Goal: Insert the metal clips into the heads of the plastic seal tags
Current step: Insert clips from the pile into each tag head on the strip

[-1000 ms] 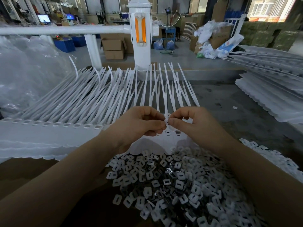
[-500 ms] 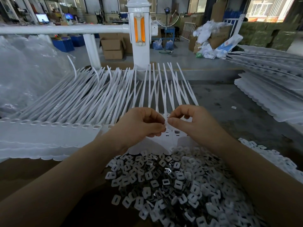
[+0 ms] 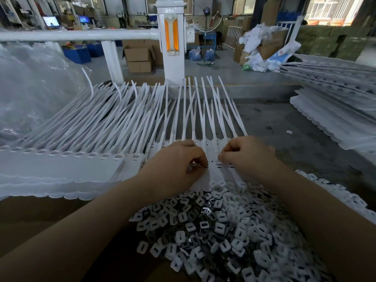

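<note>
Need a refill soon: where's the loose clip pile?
In the head view, the clip pile lies low and centre-right, between the forearms, just below both hands.

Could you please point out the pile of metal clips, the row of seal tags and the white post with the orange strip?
pile of metal clips (image 3: 219, 231): head view, middle of the heap.
row of seal tags (image 3: 114, 127): head view, on the straps left of centre.
white post (image 3: 173, 64): head view, lower shaft below the orange strip.

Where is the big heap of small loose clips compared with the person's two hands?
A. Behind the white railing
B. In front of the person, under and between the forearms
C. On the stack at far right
B: the heap of clips spreads nearer the person than the left hand and right hand.
</note>
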Demonstrator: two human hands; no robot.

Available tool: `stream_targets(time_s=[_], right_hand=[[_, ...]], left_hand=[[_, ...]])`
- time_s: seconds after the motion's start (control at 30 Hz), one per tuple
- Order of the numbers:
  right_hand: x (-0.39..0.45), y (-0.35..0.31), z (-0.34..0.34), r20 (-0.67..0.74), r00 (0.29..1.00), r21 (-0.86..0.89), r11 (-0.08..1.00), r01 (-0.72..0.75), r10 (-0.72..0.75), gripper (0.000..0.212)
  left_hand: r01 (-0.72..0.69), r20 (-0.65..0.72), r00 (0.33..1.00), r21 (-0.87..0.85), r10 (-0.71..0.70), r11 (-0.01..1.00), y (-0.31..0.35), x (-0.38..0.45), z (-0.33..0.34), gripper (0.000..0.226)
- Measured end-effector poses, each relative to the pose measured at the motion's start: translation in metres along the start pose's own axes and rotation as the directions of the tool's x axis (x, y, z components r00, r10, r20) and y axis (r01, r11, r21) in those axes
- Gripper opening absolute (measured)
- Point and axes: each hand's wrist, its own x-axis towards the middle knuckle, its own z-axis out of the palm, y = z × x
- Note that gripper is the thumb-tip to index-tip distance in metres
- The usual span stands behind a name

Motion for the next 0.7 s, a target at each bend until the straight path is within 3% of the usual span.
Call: stream_targets(time_s=[0.5,0.7], right_hand=[[-0.0013,-0.0049,-0.0035,0.088,0.995,-0.103,0.994,-0.038,0.047,0.017],[-0.0029,-0.0040,-0.0050,0.137,0.990,0.033,0.999,-0.033,0.028,0.012]], left_hand=[[-0.075,0.033,0.997,0.107,0.072,0.991,-0.0016,0.0004,0.0018,0.018],[-0.088,0.048,0.995,0.137,0.082,0.987,-0.0017,0.0011,0.0031,0.020]])
